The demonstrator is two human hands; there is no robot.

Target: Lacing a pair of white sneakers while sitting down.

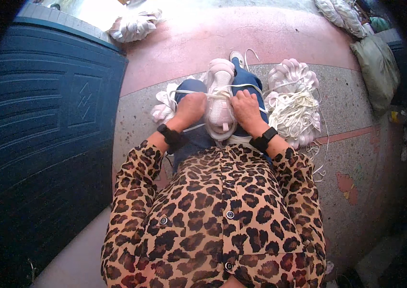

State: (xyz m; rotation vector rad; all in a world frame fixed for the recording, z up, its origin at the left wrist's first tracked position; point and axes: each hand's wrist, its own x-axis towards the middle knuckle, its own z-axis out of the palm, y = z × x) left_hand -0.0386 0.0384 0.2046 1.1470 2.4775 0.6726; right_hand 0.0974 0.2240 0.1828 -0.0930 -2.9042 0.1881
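A pale pink and white sneaker [220,111] stands between my knees, its toe pointing away from me. My left hand [193,108] is closed on a white shoelace [184,91] beside the left edge of the shoe's opening. On the other side my right hand [248,111] is closed too, gripping lace close against the shoe. White lace crosses the upper between the hands, and loose lengths trail over both blue trouser legs. Fingertips of both hands are partly hidden.
To the right on the floor lie a heap of white shoelaces [295,114] and a pile of pale pink shoes [292,74]. More pale shoes [164,104] lie by my left knee. A blue door [45,105] bounds the left; a filled sack [377,69] stands at the right.
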